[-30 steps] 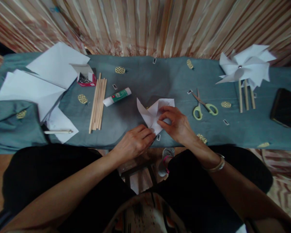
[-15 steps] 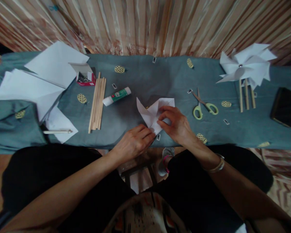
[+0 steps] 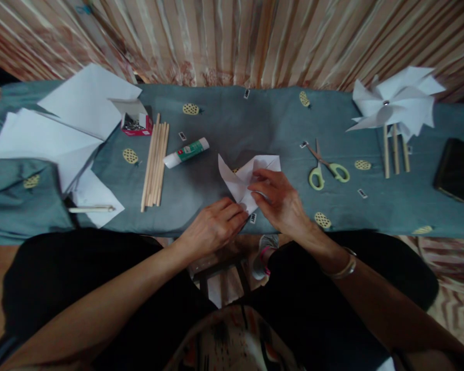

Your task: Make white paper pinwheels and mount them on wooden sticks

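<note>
A partly folded white paper pinwheel (image 3: 234, 178) lies on the cloth in front of me, one pointed flap standing up at its left. My left hand (image 3: 218, 221) is closed on the pinwheel's near corner, its fingertips pressed together there. From the right, my right hand (image 3: 280, 201) reaches over the paper with curled fingers, thumb and fingertips gripping it near the middle. Those fingers partly hide the paper's centre. A glue stick (image 3: 186, 153) lies to the left of the pinwheel, and scissors (image 3: 327, 167) with green handles rest to its right, blades apart.
Several wooden sticks (image 3: 154, 165) lie beside a red box (image 3: 137, 126) of small metal pieces. White paper sheets (image 3: 46, 139) and a pen (image 3: 93, 209) are at the left. Finished pinwheels (image 3: 404, 100) on sticks and a dark phone (image 3: 456, 169) lie at the right.
My right hand has shifted slightly left and down over the pinwheel's middle. The left hand keeps its place on the near corner.
</note>
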The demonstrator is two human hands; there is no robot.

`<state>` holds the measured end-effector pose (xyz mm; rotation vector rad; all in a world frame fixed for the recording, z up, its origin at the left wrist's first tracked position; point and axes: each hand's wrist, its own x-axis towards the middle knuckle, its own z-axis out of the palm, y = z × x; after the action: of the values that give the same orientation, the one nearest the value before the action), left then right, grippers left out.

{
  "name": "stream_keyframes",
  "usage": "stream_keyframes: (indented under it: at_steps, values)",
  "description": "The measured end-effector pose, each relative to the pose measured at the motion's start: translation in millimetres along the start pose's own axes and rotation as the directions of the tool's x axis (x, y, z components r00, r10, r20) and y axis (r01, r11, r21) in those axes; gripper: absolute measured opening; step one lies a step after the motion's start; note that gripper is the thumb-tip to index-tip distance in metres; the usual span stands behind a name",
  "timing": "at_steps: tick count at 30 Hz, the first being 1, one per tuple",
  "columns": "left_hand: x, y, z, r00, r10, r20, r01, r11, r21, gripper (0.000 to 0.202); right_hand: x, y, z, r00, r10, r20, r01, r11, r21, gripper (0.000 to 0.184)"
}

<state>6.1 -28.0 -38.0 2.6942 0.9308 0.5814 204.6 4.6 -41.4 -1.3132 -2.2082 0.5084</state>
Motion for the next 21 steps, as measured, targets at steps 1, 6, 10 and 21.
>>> stream_keyframes:
  at_steps: [1,6,10,21]
  values:
    - [0.0,0.0,0.0,1.0,0.003,-0.001,-0.003,1.0,0.001,0.02,-0.5,0.0,0.4,1.0,-0.004,0.008,0.004,1.0,-0.004,0.022]
    - [-0.6,0.0,0.5,1.0,0.008,-0.013,-0.008,1.0,0.0,0.02,-4.2,-0.7,3.4,0.998,-0.054,0.034,0.057,0.995,-0.081,0.026]
    - [-0.4,0.4,-0.1,1.0,-0.001,-0.006,0.001,1.0,0.002,0.02,-8.1,-4.1,5.1,0.993,-0.11,0.031,0.114,0.978,-0.176,0.03]
    - [-0.5,0.9,-0.2,0.999,-0.048,-0.018,0.047,0.997,-0.056,0.022,-16.1,-3.9,11.8,0.989,-0.115,0.09,0.137,0.941,-0.309,0.033]
